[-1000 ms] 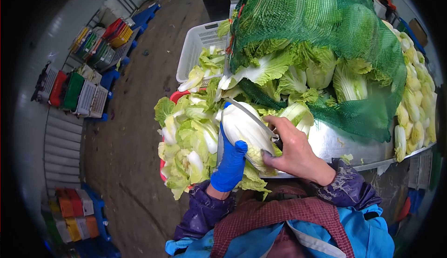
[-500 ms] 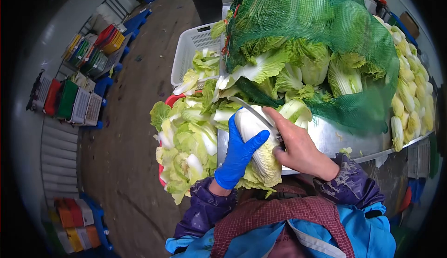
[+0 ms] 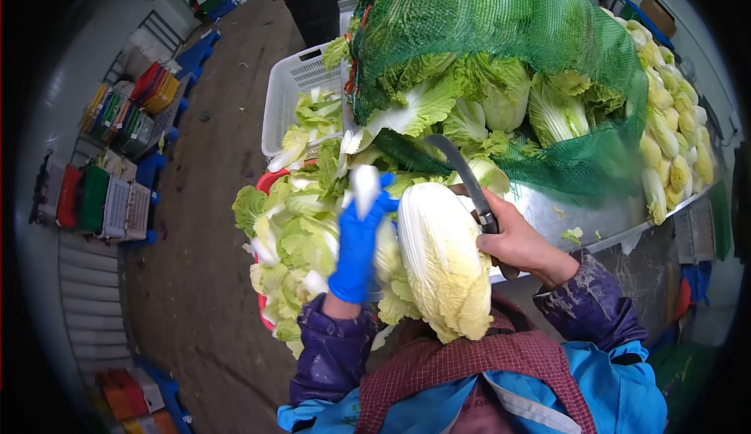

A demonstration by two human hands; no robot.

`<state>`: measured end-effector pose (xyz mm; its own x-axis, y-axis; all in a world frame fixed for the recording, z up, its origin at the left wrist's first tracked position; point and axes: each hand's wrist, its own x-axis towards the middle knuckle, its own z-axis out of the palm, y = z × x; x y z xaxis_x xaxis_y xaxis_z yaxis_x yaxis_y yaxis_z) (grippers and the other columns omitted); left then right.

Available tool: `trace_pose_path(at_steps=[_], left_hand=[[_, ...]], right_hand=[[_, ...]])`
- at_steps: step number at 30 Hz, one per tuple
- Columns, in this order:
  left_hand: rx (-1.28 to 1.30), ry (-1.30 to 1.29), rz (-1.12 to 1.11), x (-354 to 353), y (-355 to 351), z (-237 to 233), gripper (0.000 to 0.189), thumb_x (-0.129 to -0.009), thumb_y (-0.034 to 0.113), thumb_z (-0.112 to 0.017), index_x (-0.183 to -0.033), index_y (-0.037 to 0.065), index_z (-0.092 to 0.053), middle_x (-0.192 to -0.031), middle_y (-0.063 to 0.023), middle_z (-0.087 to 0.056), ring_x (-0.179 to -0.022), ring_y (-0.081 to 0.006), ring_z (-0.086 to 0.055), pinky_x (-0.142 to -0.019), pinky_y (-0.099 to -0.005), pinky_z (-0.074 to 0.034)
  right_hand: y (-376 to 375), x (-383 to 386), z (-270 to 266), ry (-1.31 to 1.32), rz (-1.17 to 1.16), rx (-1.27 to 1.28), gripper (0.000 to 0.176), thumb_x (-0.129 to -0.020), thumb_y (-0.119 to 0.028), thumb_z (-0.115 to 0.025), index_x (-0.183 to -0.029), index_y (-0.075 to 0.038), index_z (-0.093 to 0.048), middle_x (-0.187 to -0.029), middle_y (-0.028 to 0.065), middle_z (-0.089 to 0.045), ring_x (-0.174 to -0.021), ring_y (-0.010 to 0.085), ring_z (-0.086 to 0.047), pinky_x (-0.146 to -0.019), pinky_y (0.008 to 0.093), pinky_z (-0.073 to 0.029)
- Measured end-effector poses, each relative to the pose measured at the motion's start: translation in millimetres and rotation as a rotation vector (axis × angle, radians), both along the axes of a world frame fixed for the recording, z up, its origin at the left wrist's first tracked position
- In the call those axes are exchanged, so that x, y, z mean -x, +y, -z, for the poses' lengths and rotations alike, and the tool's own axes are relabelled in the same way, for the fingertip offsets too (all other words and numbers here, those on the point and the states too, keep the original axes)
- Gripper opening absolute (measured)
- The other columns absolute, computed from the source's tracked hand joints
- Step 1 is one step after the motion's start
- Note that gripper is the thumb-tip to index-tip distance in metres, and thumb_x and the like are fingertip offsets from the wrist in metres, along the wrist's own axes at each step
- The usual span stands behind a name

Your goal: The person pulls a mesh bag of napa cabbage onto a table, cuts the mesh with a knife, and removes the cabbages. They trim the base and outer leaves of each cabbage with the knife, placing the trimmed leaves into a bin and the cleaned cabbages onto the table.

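Observation:
My left hand (image 3: 356, 250), in a blue glove, is closed on a cabbage leaf (image 3: 365, 187) whose white base sticks up, blurred by motion. It is left of a trimmed napa cabbage (image 3: 444, 262) with white ribs and pale yellow leaves. Bare, my right hand (image 3: 526, 237) grips the dark handle of a curved knife (image 3: 460, 164), the blade pointing up and left over the cabbage. Its fingers also lie against the cabbage's right side, partly hidden. Below my left hand, loose leaves (image 3: 301, 234) heap over a red tub (image 3: 267, 181).
A green mesh sack (image 3: 501, 19) of cabbages lies on the metal table (image 3: 547, 211). Stacked trimmed cabbages (image 3: 677, 121) stand at its right end. Beyond the tub is a white crate (image 3: 275, 113) with leaves. Stacked crates (image 3: 94, 199) line the left wall.
My left hand has left the cabbage and moved left with a leaf. The knife has swung away from the cabbage's base, its blade now upright. The cabbage shows more of its side.

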<state>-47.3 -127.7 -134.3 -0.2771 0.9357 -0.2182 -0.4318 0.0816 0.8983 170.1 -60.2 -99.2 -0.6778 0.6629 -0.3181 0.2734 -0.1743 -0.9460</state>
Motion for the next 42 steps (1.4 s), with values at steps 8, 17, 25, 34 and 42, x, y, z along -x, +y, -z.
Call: trace_pose_path(at_steps=[8,17,25,34,42], left_hand=[[-0.167,0.219,0.075,-21.6,-18.3,18.8,0.105,-0.069,0.013,-0.077,-0.144,0.007,-0.003,-0.140,-0.0124,-0.025,-0.128,-0.0250,-0.029,-0.106,-0.0372,-0.026],[-0.168,0.295,0.228,-1.1,-31.4,25.9,0.088,-0.075,0.025,-0.072,-0.142,0.005,-0.018,-0.136,-0.0149,-0.034,-0.124,-0.0226,-0.036,-0.106,-0.0353,-0.029],[-0.282,-1.179,0.447,15.0,-22.4,27.5,0.101,-0.073,0.074,-0.047,-0.144,0.010,-0.014,-0.125,-0.0229,-0.045,-0.086,-0.0295,-0.055,-0.075,-0.0419,-0.049],[-0.174,-0.926,0.208,-27.1,-3.3,27.0,0.082,-0.083,0.068,-0.037,-0.138,0.007,-0.030,-0.130,-0.0205,-0.045,-0.112,-0.0332,-0.050,-0.095,-0.0448,-0.042],[0.098,-0.500,0.253,-79.0,37.7,28.6,0.071,-0.090,0.058,-0.036,-0.136,0.004,-0.033,-0.129,-0.0164,-0.047,-0.105,-0.0250,-0.054,-0.089,-0.0364,-0.046]], right_hand=[[-25.3,22.7,-1.4,-0.044,0.111,-0.431,0.066,-0.067,0.002,-0.053,-0.131,-0.003,-0.037,-0.099,0.0130,-0.057,-0.084,0.0202,-0.055,-0.075,0.0289,-0.045],[15.5,16.1,-29.6,-0.293,-0.127,-0.222,0.059,-0.071,0.000,-0.052,-0.130,-0.007,-0.045,-0.087,0.0095,-0.059,-0.065,0.0127,-0.053,-0.060,0.0278,-0.044],[16.8,17.0,4.1,-0.295,-0.017,-0.824,0.044,-0.071,-0.011,-0.064,-0.113,-0.004,-0.056,-0.081,0.0025,-0.060,-0.063,0.0075,-0.047,-0.058,0.0242,-0.040],[-16.7,21.2,-2.1,0.085,0.009,-0.187,0.057,-0.074,-0.028,-0.075,-0.116,0.001,-0.051,-0.081,0.0055,-0.056,-0.070,0.0120,-0.053,-0.064,0.0261,-0.045],[49.2,-71.0,-13.3,-0.010,0.142,-0.025,0.054,-0.071,-0.004,-0.056,-0.124,0.000,-0.044,-0.085,0.0065,-0.058,-0.070,0.0103,-0.052,-0.064,0.0241,-0.044]])
